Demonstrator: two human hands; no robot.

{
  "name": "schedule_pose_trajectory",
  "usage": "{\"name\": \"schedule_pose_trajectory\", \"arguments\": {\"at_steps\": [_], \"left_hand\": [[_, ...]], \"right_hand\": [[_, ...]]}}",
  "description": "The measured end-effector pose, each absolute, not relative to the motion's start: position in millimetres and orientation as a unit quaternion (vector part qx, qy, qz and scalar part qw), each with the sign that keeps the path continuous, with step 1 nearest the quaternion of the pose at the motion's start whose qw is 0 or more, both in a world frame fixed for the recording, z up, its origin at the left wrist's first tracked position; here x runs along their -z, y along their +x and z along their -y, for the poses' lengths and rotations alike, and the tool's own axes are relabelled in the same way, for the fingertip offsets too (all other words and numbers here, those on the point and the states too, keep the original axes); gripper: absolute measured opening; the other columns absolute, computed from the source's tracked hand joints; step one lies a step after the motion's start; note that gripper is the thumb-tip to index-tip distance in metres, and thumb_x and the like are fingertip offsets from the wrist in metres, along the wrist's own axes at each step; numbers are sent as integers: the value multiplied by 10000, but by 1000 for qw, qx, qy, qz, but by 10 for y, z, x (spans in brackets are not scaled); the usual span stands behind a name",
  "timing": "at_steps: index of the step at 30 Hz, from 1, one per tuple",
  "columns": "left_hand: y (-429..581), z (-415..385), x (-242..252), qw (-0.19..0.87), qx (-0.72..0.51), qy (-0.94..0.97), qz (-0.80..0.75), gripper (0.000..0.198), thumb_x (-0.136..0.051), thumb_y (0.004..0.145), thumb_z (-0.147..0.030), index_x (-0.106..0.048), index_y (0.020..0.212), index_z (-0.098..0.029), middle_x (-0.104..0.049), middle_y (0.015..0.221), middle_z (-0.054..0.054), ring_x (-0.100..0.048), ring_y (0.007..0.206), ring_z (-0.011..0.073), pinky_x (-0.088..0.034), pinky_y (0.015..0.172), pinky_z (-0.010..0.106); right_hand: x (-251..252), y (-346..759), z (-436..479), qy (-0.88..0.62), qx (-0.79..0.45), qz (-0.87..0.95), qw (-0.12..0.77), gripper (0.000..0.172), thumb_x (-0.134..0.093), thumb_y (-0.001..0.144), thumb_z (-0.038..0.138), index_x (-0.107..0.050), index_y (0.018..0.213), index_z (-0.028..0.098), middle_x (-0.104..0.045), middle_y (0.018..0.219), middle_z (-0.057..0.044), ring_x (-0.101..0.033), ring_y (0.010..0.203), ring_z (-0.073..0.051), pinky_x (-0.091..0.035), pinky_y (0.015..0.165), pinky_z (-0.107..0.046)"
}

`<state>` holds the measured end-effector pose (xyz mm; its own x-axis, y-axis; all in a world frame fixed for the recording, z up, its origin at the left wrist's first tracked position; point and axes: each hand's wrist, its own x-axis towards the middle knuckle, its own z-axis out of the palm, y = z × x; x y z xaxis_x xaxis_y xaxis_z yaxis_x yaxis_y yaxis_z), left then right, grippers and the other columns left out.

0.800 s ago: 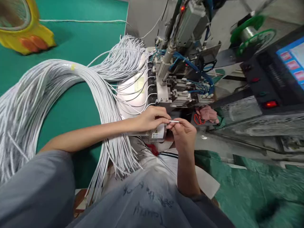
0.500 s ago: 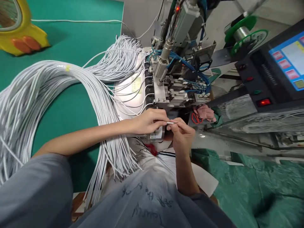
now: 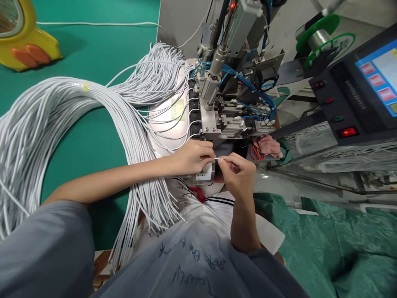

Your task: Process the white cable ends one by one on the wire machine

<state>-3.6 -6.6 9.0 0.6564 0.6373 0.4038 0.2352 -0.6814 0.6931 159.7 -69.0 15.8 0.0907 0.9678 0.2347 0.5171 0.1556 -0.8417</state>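
Between my two hands runs the end of a white cable (image 3: 216,158). My left hand (image 3: 196,157) pinches it just behind the tip, its fingers closed. Thumb and forefinger of my right hand (image 3: 237,167) are pressed together on the cable's tip; the fine wire ends there are mostly hidden. Both hands are just in front of a machine (image 3: 211,120) with metal clamps and blue air tubes. Several white cables are fed into its row of black slots (image 3: 194,118). A thick bundle of white cables (image 3: 124,128) loops over the table and hangs beneath my left forearm.
The green table (image 3: 83,153) bears a yellow duck-shaped thing (image 3: 34,45) at the far left. On the right are a control panel (image 3: 338,95) with a lit screen, a green wire spool (image 3: 322,39), red-handled scissors (image 3: 257,153) and a pink cloth (image 3: 269,145).
My right thumb and forefinger have moved left along the cable, closer to my left hand, and now cover more of its tip. My left hand has shifted slightly left.
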Motion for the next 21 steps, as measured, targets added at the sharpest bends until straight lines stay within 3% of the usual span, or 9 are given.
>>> {"name": "schedule_pose_trajectory", "arguments": {"at_steps": [4,6,10,12,14,17,21], "left_hand": [[-8,89,-102,414,-316,797,-305,150,-602,756,-109,-576,609,-130,-562,608,-15,-524,604,90,-406,568,189],[-11,84,-95,404,-311,805,-304,154,-597,765,-115,-568,614,-130,-552,602,-20,-519,597,89,-406,561,189],[-57,35,-63,186,-302,901,-250,181,-491,830,-92,-592,683,-120,-545,673,21,-482,602,106,-382,550,222],[-83,2,-56,69,-268,938,-208,221,-442,848,-71,-590,692,-121,-554,709,44,-478,624,123,-385,568,247],[-97,-21,-56,20,-241,953,-183,247,-416,857,-60,-588,691,-125,-559,712,49,-484,636,131,-392,585,259],[-87,-26,-51,86,-243,941,-221,213,-453,844,-86,-614,711,-123,-559,692,35,-489,602,119,-382,545,245],[-48,-14,-57,299,-279,868,-283,106,-588,806,-162,-669,746,-130,-589,667,4,-540,609,96,-412,560,205]], "right_hand": [[-86,1498,684,-578,-267,586,502,146,-607,793,231,-679,688,158,-468,575,26,-395,500,-82,-275,437,-238],[-56,1435,695,-588,-231,579,515,157,-592,804,229,-683,693,164,-468,572,24,-407,502,-86,-288,441,-240],[-43,1391,693,-611,-107,619,481,144,-573,804,175,-689,724,150,-419,545,36,-365,470,-75,-294,449,-243],[-53,1433,665,-612,-106,641,450,141,-575,792,156,-675,694,144,-393,526,43,-349,463,-71,-289,451,-243],[-59,1499,624,-600,-156,656,429,154,-579,784,152,-652,649,146,-383,516,48,-347,463,-71,-282,452,-240],[-53,1571,573,-575,-221,657,435,171,-582,785,168,-633,623,150,-380,520,50,-345,465,-69,-268,450,-238],[-17,1543,570,-581,-224,619,479,188,-586,795,212,-634,622,154,-391,524,47,-341,469,-75,-270,456,-242]]}}
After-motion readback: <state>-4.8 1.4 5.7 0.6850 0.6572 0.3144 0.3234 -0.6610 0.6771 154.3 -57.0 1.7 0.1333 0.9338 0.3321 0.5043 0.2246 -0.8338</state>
